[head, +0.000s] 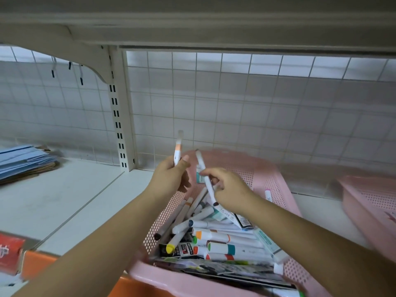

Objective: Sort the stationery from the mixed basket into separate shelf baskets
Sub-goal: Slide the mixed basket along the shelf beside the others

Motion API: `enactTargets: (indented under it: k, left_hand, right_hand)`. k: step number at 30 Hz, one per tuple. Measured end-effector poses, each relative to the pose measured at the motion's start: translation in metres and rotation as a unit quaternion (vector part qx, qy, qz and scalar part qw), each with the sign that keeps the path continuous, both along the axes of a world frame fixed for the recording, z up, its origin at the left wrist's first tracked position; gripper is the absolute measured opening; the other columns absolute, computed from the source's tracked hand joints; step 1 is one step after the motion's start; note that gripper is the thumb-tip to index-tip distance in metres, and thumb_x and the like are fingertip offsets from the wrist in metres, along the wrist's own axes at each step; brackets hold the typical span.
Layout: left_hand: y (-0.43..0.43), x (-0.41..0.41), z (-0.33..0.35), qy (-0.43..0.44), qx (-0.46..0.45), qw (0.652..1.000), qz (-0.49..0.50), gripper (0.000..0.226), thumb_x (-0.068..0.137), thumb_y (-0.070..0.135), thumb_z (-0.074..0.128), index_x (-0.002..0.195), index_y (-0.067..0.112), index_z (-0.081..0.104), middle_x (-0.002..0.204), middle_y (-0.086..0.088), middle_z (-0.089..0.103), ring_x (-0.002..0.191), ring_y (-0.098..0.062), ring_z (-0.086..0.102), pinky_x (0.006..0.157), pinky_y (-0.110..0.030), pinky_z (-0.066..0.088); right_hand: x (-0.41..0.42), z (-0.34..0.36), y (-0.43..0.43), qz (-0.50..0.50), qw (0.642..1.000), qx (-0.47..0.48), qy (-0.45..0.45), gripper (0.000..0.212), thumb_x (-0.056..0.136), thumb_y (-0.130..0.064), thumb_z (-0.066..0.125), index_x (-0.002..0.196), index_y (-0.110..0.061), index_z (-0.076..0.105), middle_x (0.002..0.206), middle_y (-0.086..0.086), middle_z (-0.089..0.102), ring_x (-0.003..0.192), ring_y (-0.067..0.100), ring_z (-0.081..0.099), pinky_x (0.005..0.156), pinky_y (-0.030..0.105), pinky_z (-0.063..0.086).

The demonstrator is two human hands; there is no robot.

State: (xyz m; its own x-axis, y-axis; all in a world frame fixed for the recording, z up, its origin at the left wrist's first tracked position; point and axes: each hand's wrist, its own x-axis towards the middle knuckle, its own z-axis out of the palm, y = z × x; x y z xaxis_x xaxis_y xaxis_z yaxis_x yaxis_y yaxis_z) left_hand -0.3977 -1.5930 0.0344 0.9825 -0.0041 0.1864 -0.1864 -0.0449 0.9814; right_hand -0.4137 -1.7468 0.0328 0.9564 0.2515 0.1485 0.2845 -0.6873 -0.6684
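Your left hand (171,176) grips a slim white marker (177,151) upright, and your right hand (229,190) pinches another white marker (204,175), both above the perforated pink plastic basket (272,181) full of round-barrelled markers.

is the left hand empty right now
No, the left hand grips a white marker with an orange band; the right hand pinches a second white marker.

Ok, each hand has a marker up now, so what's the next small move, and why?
Probably pass the white marker from the right hand into the left hand, beside the orange-banded marker. The two hands are close together above the pink basket, and many markers lie in it, so a freed right hand could pick more.
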Motion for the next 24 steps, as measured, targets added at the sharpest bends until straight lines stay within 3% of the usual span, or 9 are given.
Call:
enactTargets:
  k: [4,6,8,10,13,16,18,22,24]
  left_hand:
    - [0.0,-0.001,0.004,0.043,-0.056,0.997,-0.033,0.016,0.095,0.017,0.049,0.099,0.005,0.059,0.078,-0.007,0.064,0.064,-0.013,0.065,0.057,-0.022,0.053]
    - [0.001,0.0,0.004,0.06,-0.064,0.995,-0.047,0.017,0.094,0.014,0.051,0.103,0.002,0.061,0.089,-0.013,0.067,0.078,-0.021,0.067,0.068,-0.029,0.055]
    - [0.003,0.0,0.005,0.065,-0.061,0.994,-0.07,0.02,0.093,0.011,0.051,0.105,0.0,0.062,0.098,-0.02,0.067,0.088,-0.031,0.067,0.077,-0.04,0.054]
    - [0.005,-0.002,0.005,0.062,-0.055,0.991,-0.107,0.02,0.093,0.01,0.051,0.105,0.0,0.062,0.091,-0.016,0.07,0.078,-0.027,0.069,0.073,-0.039,0.056]
    - [0.006,-0.005,0.005,0.047,-0.027,0.991,-0.125,0.015,0.092,0.01,0.053,0.1,0.003,0.063,0.07,-0.005,0.066,0.058,-0.015,0.064,0.055,-0.029,0.055]
    - [0.005,-0.004,0.005,0.042,-0.014,0.995,-0.086,0.011,0.093,0.006,0.052,0.098,0.002,0.06,0.066,-0.004,0.058,0.051,-0.009,0.058,0.049,-0.023,0.052]
    - [0.004,-0.002,0.006,0.051,-0.037,0.996,-0.068,0.01,0.094,0.002,0.048,0.101,0.0,0.055,0.071,-0.007,0.059,0.053,-0.011,0.061,0.05,-0.025,0.054]
    - [0.005,0.0,0.007,0.069,-0.074,0.994,-0.051,0.009,0.095,-0.001,0.044,0.1,0.006,0.048,0.074,-0.009,0.058,0.056,-0.018,0.057,0.053,-0.029,0.051]
    - [0.006,0.003,0.005,0.062,-0.081,0.994,-0.031,0.007,0.096,0.002,0.044,0.092,0.008,0.046,0.068,-0.008,0.049,0.052,-0.016,0.044,0.049,-0.028,0.043]
  right_hand:
    - [-0.004,0.004,-0.004,0.016,0.997,0.056,-0.041,0.084,0.077,0.017,0.041,0.14,-0.038,0.035,0.14,-0.003,0.04,0.116,0.011,0.043,0.071,0.01,0.04]
    - [-0.002,0.002,-0.004,0.025,0.997,0.041,-0.055,0.089,0.076,0.017,0.041,0.142,-0.042,0.029,0.141,-0.004,0.037,0.121,0.009,0.039,0.087,0.015,0.042]
    - [-0.001,0.001,-0.004,0.036,0.997,0.025,-0.068,0.09,0.075,0.018,0.04,0.142,-0.041,0.028,0.136,-0.008,0.037,0.118,0.005,0.038,0.086,0.004,0.035]
    - [0.0,0.0,-0.005,0.042,0.996,0.005,-0.081,0.09,0.074,0.018,0.04,0.141,-0.041,0.028,0.136,-0.008,0.038,0.123,0.008,0.039,0.084,0.0,0.032]
    - [0.0,0.0,-0.005,0.047,0.995,-0.01,-0.086,0.091,0.075,0.017,0.04,0.141,-0.044,0.026,0.138,-0.003,0.04,0.126,0.017,0.041,0.094,0.017,0.038]
    - [0.002,-0.001,-0.006,0.032,0.994,0.022,-0.099,0.093,0.077,0.017,0.041,0.14,-0.049,0.021,0.138,-0.006,0.042,0.125,0.012,0.042,0.084,0.018,0.04]
    - [0.006,-0.004,-0.007,-0.001,0.993,0.028,-0.116,0.085,0.08,0.015,0.042,0.142,-0.042,0.027,0.131,-0.008,0.048,0.116,0.009,0.048,0.077,0.019,0.043]
    - [0.014,-0.017,-0.004,0.022,0.987,-0.153,-0.048,0.059,0.085,0.007,0.04,0.135,-0.024,0.048,0.132,0.006,0.053,0.114,0.021,0.053,0.095,0.031,0.045]
    - [0.017,-0.024,0.001,0.07,0.972,-0.222,-0.014,0.057,0.085,0.007,0.041,0.133,-0.023,0.051,0.126,0.008,0.054,0.11,0.024,0.053,0.093,0.036,0.047]
